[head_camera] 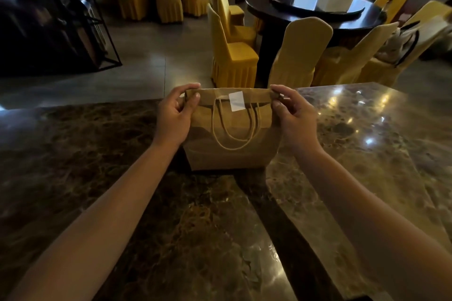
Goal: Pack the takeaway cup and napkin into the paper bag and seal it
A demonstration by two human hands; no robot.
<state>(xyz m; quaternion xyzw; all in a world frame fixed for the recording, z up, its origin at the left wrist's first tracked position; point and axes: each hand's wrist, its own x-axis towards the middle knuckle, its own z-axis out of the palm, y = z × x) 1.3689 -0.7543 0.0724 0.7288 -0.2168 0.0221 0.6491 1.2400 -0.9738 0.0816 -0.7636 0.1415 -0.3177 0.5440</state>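
A brown paper bag (pixel 232 154) stands upright on the dark marble counter (pixel 102 159), near its far edge. Its top is folded over toward me, and a white sticker (pixel 236 101) lies across the fold at the middle. Two twine handles hang down the front face. My left hand (pixel 175 115) pinches the left end of the folded top. My right hand (pixel 292 111) pinches the right end. The takeaway cup and napkin are not visible; the bag's inside is hidden.
Beyond the counter stand several yellow-covered chairs (pixel 232 56) around a dark round table (pixel 315 14) holding a white box. A black metal rack (pixel 73 19) stands at the far left. Grey tiled floor lies between.
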